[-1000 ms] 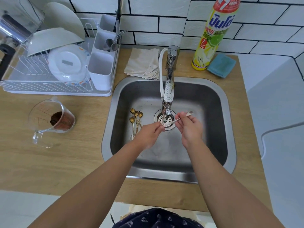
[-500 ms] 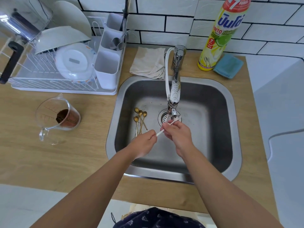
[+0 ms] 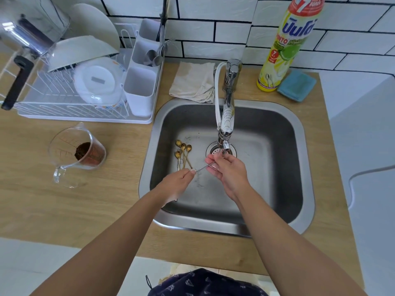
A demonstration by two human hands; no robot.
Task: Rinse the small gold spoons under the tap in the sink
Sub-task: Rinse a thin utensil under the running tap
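- Left hand (image 3: 179,178) pinches one end of a thin spoon (image 3: 203,167); right hand (image 3: 226,169) fingers close around its other end, under the tap (image 3: 225,146).
- Gold spoons (image 3: 183,154) lie just beyond the left fingertips.
- Risk: wet, thin handle could slip toward the drain (image 3: 212,149) beside the right fingers.

place: home kitchen | clues: metal sink (image 3: 307,167) with tap (image 3: 227,116) | rack of clean dishes (image 3: 64,90) | dish soap bottle (image 3: 284,50) | white wall tiles (image 3: 213,35) | wooden surface (image 3: 64,199)
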